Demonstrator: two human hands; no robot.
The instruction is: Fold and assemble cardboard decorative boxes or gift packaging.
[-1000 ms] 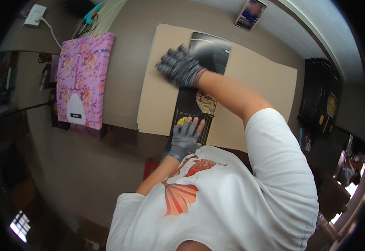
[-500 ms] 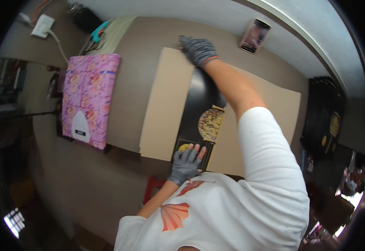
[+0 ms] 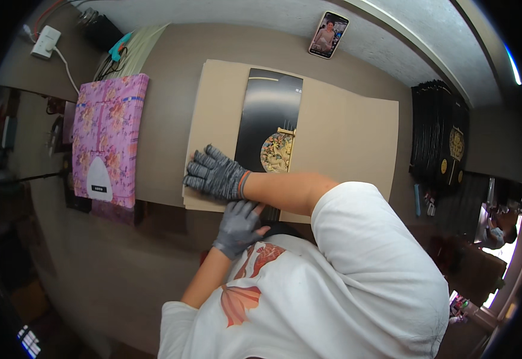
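My right hand [image 3: 218,173], in a striped grey knit glove, lies with fingers spread on the left part of the beige cardboard sheet [image 3: 345,131]. Its forearm crosses over a long black printed panel [image 3: 267,105] with a gold and coloured round picture, hiding the panel's near part. Just below it, at the near edge of the cardboard, my left hand [image 3: 237,226] wears a grey glove with bare fingertips. Its fingers are stretched out and appear to hold nothing; whether they touch the cardboard is unclear.
A stack of black printed pieces [image 3: 440,137] stands on the right side of the table. To the left lies a pink floral padded board [image 3: 108,140]. A phone [image 3: 329,35] leans at the back wall. Behind the board are a power strip [image 3: 46,42] and a turquoise-handled tool [image 3: 119,46].
My right hand has come from the panel's far end to the cardboard's near left. The left hand has slid off the panel's near end toward the table edge. The view has shifted.
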